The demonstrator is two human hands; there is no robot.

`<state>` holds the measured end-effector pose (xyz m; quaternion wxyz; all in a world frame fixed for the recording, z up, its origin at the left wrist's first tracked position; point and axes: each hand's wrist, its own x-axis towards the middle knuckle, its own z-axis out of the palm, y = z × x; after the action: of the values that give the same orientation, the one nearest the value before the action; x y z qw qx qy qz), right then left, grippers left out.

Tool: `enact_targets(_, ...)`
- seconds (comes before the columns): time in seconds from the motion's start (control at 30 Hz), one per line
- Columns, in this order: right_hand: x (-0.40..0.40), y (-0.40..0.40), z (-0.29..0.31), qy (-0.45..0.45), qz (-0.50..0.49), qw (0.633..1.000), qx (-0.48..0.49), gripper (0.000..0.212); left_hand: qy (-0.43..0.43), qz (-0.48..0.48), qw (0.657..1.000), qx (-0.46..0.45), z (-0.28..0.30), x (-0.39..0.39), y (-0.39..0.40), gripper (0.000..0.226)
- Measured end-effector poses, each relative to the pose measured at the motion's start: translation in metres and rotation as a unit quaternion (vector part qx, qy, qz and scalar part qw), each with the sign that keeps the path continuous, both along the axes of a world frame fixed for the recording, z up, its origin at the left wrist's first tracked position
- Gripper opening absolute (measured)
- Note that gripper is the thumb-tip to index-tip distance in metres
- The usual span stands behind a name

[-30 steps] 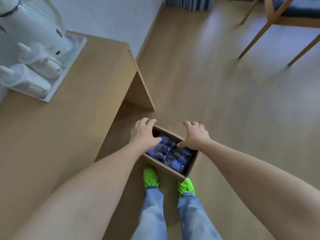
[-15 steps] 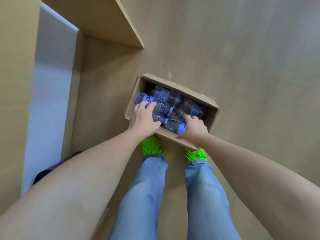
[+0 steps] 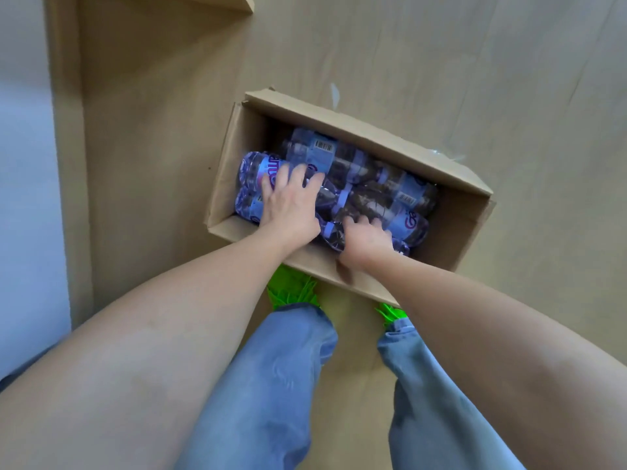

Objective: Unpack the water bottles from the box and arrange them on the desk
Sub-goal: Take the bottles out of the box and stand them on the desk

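An open cardboard box [image 3: 368, 132] sits on the wooden floor in front of my feet. Several clear water bottles [image 3: 320, 151] with blue labels lie on their sides inside it. My left hand [image 3: 291, 206] rests palm down with spread fingers on the left bottle [image 3: 252, 171]. Low at the box's near wall, the fingers of my right hand [image 3: 364, 242] are curled around another bottle [image 3: 409, 225]. The desk top is out of view.
A wooden panel of the desk [image 3: 64, 164] runs down the left, with a white wall [image 3: 23, 171] beyond it. My legs in jeans and green shoe covers [image 3: 291, 293] stand against the box's near side. Bare floor [image 3: 475, 62] lies beyond and right of the box.
My view tipped down from the desk to the box. Both hands dropped from the box's rim onto the bottles, and the right hand's fingers have dug in around one.
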<state>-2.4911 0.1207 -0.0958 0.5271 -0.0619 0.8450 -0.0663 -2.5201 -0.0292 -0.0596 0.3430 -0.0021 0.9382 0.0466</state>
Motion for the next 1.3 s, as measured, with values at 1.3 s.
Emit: enact_targets(1.3,0.016,0.001,-0.006,0.171,0.067,0.983,0.015,0.043,0.059,0.045,0.987,0.146,0.026,-0.001,0.007,0.054)
